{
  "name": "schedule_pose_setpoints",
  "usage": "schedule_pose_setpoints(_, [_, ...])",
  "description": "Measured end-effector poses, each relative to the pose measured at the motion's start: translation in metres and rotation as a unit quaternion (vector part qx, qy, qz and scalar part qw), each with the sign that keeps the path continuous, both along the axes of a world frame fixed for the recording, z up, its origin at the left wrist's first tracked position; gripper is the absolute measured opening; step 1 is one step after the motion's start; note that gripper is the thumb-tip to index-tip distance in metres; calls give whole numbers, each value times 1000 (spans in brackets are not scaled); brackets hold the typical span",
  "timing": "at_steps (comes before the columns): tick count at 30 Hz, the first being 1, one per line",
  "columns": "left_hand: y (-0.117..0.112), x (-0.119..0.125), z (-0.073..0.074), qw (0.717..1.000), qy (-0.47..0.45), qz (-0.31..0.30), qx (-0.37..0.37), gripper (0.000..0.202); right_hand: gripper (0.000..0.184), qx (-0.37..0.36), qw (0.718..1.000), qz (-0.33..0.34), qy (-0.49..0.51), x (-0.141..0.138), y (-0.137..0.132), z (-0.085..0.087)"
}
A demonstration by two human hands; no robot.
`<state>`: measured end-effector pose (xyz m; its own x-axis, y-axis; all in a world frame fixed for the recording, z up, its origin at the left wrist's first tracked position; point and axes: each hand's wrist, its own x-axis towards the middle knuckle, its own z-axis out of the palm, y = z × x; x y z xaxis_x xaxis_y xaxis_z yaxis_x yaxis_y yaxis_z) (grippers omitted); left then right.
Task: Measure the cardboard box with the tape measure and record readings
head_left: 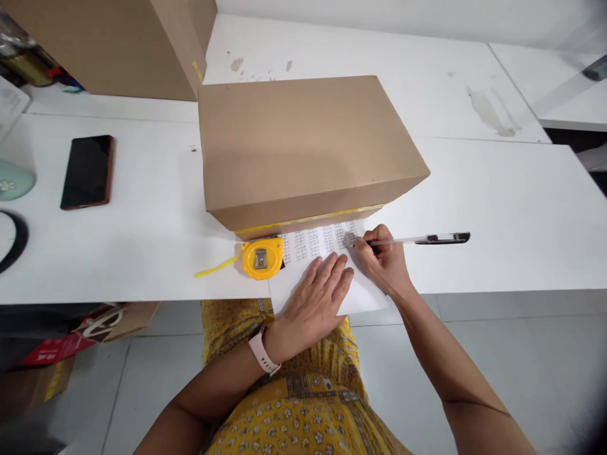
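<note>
Paper sheet (327,278) with printed rows of small text lies at the near edge of the white table (497,215), its near end overhanging the edge, far end touching the base of a closed cardboard box (303,145). Right hand (386,262) pinches a clear ballpoint pen (417,239) with a black cap end; tip is down on the printed rows, barrel points off to the right. Left hand (315,303) lies flat on the sheet, fingers pressed together, palm down; a light-strap watch (262,351) on that wrist. Just left of the sheet: yellow tape measure (262,257), a short length of tape pulled out to the left, case touching the box's near bottom edge. Yellow strip runs along that box edge. Further out: black phone (88,170) face up toward the left edge, 2nd larger cardboard box (123,44) at the far left corner.
</note>
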<state>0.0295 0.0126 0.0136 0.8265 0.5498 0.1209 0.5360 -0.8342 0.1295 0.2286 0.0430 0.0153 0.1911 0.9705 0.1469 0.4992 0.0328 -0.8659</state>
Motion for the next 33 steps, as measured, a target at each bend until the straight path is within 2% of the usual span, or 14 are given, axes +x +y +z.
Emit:
schedule_pose_setpoints(3, [0,1,-2,1000,-9,0,-13,85,27,2,1000,-18,0,0,0,-4])
schedule_pose_setpoints(6, [0,-2,2,998,-46,-1,-49,83,25,38,995,-89,-6,6,-1,-7])
schedule_pose_setpoints(8, [-1,-10,10,989,-122,-9,-79,79,20,64,988,-137,-42,19,-2,-8])
schedule_pose_setpoints(10, [-1,-25,19,970,-227,-2,-82,63,18,76,977,-150,-132,39,-5,-7])
schedule_pose_setpoints(12, [2,-43,27,949,-309,51,-42,42,21,67,959,-135,-239,64,-7,-7])
schedule_pose_setpoints(14, [8,-60,29,931,-336,139,21,31,28,41,943,-115,-310,87,-9,-9])
schedule_pose_setpoints(17, [18,-78,23,921,-292,246,72,33,38,11,924,-92,-370,109,-8,-14])
schedule_pose_setpoints(22, [31,-84,7,925,-230,295,63,48,47,43,897,-100,-429,109,-4,-16])
schedule_pose_setpoints(25, [34,-83,5,923,-236,299,54,47,40,116,898,-144,-400,85,-12,-4])
schedule_pose_setpoints(27, [29,-81,12,915,-271,297,24,44,32,162,920,-130,-333,57,-24,9])
schedule_pose_setpoints(29, [19,-78,23,909,-306,279,-40,45,26,159,965,-34,-205,24,-38,24])
schedule_pose_setpoints(30, [12,-76,31,908,-317,260,-80,49,25,119,985,28,-119,8,-45,31])
schedule_pose_setpoints(31, [5,-74,38,909,-322,236,-121,54,26,67,993,94,-39,-6,-51,37])
schedule_pose_setpoints(33, [-7,-70,52,912,-317,186,-181,61,30,-16,979,184,83,-27,-60,47])
